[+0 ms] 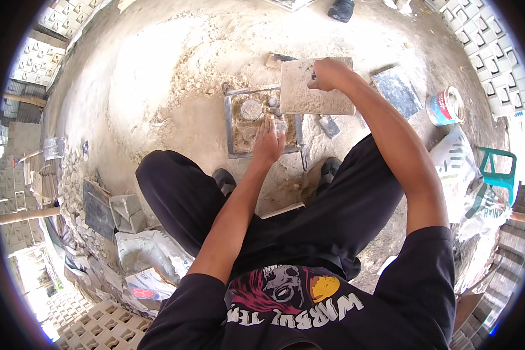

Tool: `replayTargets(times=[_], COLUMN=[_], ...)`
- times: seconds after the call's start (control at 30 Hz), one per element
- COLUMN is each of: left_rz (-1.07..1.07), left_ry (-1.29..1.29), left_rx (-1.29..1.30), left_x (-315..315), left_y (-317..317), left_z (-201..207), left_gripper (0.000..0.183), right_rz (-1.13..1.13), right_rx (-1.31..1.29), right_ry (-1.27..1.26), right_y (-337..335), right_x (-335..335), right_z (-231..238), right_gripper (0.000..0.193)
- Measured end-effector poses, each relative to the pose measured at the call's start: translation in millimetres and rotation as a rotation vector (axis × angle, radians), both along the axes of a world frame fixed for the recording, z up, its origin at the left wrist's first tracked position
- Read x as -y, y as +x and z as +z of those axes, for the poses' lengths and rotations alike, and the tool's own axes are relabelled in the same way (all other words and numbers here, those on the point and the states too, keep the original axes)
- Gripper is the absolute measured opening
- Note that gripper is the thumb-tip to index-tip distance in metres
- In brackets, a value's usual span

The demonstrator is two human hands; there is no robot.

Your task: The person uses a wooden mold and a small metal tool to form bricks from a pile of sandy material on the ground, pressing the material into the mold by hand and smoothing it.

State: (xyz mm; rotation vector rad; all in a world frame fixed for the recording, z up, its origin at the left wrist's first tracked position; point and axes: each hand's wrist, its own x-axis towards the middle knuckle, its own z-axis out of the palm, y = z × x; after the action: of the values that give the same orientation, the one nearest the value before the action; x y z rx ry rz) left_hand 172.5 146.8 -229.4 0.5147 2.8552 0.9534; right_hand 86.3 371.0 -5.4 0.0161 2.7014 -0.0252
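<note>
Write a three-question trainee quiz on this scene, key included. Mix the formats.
1. Open: What does the right hand hold?
2. True or false: The fingers of the left hand lie within the outline of the rectangular frame.
3. Pick one: In the picture, is the white bucket left or right of that frame?

Key:
1. A flat rectangular board
2. True
3. Right
</note>
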Motion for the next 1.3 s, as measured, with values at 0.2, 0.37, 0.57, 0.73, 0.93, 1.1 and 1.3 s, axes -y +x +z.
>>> replayTargets(times=[0.2, 0.37, 0.57, 0.73, 0.93, 1.1, 1.3], left_rz=[0.007, 0.037, 0.061, 0.036, 0.144, 0.064, 0.145], left_ry=[0.052, 0.155, 0.310, 0.401, 0.370, 0.299, 0.318], left_rx=[0.012, -0.043, -0.121, -0.233, -0.108, -0.425, -0.114], left_x=[18.0, 15.9, 6.2, 23.1, 33.3, 43.4, 27.0], left_y=[-7.6, -14.1, -25.2, -45.9, -78.2, -115.5, -139.2], left_z=[13.5, 3.4, -15.3, -7.1, 48.8, 39.5, 50.9], left_gripper=[0.043, 0.026, 0.029, 0.029, 0.024, 0.026, 0.024], right_rz=[-0.027, -0.037, -0.036, 0.012, -0.047, -0.119, -0.230], right_rx=[0.030, 0.031, 0.035, -0.007, -0.100, -0.166, -0.090], right_ry=[0.051, 0.060, 0.049, 0.032, -0.016, -0.067, -0.073], right_y=[5.1, 5.7, 7.2, 4.8, -8.2, -28.9, -38.3], right_x=[-15.4, -19.9, -16.1, -18.0, -19.1, -25.3, -49.2], right_z=[0.3, 2.0, 4.1, -2.5, -15.5, -35.0, -41.8], right_gripper=[0.043, 0.044, 0.046, 0.045, 0.042, 0.040, 0.029])
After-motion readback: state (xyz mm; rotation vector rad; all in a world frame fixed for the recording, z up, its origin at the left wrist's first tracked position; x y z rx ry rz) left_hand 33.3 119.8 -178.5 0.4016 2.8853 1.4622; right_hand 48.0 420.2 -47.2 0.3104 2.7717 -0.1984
